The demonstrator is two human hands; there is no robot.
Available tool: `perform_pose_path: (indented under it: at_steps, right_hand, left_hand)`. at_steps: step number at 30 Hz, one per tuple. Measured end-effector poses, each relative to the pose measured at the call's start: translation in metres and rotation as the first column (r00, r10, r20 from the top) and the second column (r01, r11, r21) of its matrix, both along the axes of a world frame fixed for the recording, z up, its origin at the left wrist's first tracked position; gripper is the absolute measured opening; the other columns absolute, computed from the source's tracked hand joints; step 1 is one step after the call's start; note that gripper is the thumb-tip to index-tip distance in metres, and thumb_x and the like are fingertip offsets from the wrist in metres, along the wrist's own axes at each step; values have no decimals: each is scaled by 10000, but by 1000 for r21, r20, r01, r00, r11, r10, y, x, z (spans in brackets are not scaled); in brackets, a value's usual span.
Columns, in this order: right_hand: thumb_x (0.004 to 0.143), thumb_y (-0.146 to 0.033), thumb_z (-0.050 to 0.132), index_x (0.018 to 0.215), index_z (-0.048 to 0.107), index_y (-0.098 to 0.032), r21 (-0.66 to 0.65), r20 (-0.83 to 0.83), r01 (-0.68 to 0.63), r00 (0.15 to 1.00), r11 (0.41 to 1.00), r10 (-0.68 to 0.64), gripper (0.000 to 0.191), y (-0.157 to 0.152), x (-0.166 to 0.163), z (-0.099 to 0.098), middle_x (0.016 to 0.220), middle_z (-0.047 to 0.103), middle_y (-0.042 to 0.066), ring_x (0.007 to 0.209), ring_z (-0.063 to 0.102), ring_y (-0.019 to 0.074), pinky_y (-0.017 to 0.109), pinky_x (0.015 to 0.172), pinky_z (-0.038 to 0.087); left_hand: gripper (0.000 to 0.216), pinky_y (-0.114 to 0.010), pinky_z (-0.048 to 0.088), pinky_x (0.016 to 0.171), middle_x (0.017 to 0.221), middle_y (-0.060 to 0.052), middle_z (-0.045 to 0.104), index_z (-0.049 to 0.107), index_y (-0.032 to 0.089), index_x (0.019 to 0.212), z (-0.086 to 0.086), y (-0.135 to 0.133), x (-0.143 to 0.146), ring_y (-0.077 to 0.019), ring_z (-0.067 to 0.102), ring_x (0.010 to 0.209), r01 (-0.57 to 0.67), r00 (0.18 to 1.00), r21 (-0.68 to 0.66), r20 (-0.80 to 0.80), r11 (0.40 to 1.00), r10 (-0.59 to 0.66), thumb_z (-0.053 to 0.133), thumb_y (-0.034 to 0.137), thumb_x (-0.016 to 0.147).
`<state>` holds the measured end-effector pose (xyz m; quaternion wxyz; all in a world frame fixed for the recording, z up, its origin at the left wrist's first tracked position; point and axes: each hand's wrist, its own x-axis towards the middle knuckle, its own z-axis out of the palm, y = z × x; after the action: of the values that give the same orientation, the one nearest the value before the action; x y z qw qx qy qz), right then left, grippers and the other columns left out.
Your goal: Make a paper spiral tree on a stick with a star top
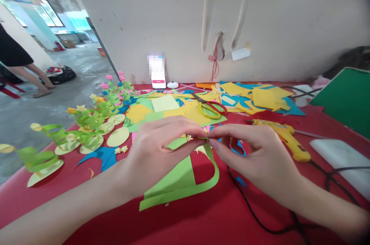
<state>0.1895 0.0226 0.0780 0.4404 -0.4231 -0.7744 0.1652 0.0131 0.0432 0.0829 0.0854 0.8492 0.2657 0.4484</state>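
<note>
My left hand (157,152) and my right hand (254,156) meet above the red table (202,218), fingertips pinched together on the end of a curved green paper strip (215,169). The strip hangs down and joins a larger green paper sheet (173,183) lying flat beneath my hands. Both hands are closed in a pinch on the strip's top end. A small yellow paper star (189,137) shows just behind my fingers.
A yellow glue gun (289,139) with a black cord (251,206) lies right of my hands. Scissors (209,108) rest on scattered coloured paper behind. Green spiral paper trees (86,121) line the left edge. A green board (347,100) stands at right. A person stands far left.
</note>
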Motion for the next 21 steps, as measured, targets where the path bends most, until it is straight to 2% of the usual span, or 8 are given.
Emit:
perform_pose_path:
  at_steps: [4,7,8,10,13,16,21]
  right_hand:
    - [710,-77,577,723,651,-184,32,-5,6,1000,999,-6,130,0,0,0,547,608,-64,449,506,42,135,445,402]
    - [704,-80,586,714,646,-192,48,5,24,1000,999,-24,127,0,0,0,526,587,-69,434,488,39,136,423,384]
    - [706,-84,588,716,646,-195,48,11,29,1000,998,-29,125,0,0,0,524,585,-69,432,487,40,140,417,379]
    - [714,-93,588,726,646,-196,51,36,35,999,998,-37,119,1,0,1,523,585,-66,434,490,47,150,413,374]
    - [714,-97,598,743,638,-182,103,79,57,995,993,-65,98,1,2,1,546,598,-57,445,496,50,162,426,377]
    - [710,-82,600,760,622,-172,212,130,58,988,976,-87,105,2,5,-1,626,639,-41,493,530,51,163,487,412]
    - [743,-99,566,751,602,-182,441,263,28,952,897,-160,91,5,9,-6,745,688,6,649,628,118,216,555,447]
  left_hand:
    - [108,-154,519,679,772,2,705,628,169,809,2,-1,-1,-84,650,703,16,1000,-24,-9,1000,-16,663,112,725]
    - [95,-183,528,672,801,-1,705,626,180,840,2,-1,-2,-112,652,721,42,999,-69,-22,997,-43,649,175,748]
    - [78,-193,530,674,817,-2,706,624,185,866,2,0,-2,-119,654,735,43,999,-105,-22,994,-45,595,196,794]
    - [184,-221,532,715,869,-5,703,599,199,972,-1,2,-3,-129,654,791,20,1000,-206,-13,978,-23,437,193,885]
    - [333,-280,516,830,1066,-31,645,484,222,1172,-5,5,-4,-148,614,957,11,1000,-307,29,952,-2,329,109,900]
    - [380,-279,505,868,1144,-40,602,510,211,1146,-5,5,-3,-157,571,1046,32,999,-288,-10,957,-37,380,32,837]
    - [171,-207,533,737,862,-22,717,635,165,924,0,0,0,-129,661,780,-24,991,-94,-132,995,12,583,124,767]
